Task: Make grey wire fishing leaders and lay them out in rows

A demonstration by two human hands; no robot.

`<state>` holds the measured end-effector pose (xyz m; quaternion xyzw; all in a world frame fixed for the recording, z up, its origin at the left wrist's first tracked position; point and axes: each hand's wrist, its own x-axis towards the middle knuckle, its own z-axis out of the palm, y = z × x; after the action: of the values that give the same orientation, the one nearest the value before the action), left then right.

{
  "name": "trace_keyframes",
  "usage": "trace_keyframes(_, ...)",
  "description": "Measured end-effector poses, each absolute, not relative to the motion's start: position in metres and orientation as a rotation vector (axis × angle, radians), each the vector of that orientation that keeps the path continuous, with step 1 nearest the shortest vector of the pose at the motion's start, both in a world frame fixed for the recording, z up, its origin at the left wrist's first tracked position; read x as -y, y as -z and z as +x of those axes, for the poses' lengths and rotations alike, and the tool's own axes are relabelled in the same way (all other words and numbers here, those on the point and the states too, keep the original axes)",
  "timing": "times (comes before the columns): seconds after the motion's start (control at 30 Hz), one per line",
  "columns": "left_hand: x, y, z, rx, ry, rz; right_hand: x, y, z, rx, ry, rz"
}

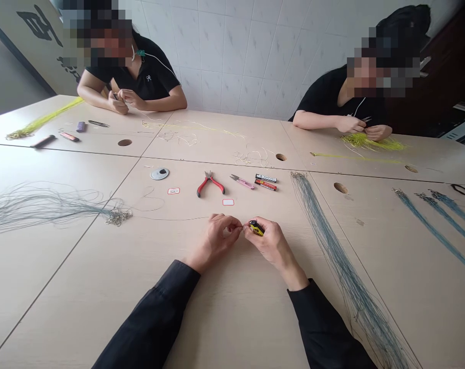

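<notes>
My left hand [217, 236] rests on the table with its fingertips pinched together on the end of a thin cord [167, 219] that trails off to the left. Close beside it, my right hand [267, 241] is closed round a small yellow and black tool [256, 228]. The fingertips of both hands nearly meet. A bundle of grey cords with metal clasps [117, 216] lies at the left. A long bundle of grey-blue cords [332, 246] runs down the table on the right.
Red-handled pliers [210, 184], pink snips [242, 181], two lighters [266, 181], a round grey disc [159, 173] and small tags lie ahead. Two people in black sit across the table, handling yellow cords [371, 142]. More blue cord bundles [436, 225] lie far right.
</notes>
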<state>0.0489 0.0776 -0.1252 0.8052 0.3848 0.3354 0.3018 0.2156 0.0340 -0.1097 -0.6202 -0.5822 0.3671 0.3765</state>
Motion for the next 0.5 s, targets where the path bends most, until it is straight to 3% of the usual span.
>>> trace_keyframes(0.5,-0.0772,0.1246,0.0484,-0.995,-0.890,2.125,-0.0329,0.1073,0.2157,1.457,-0.977,-1.585)
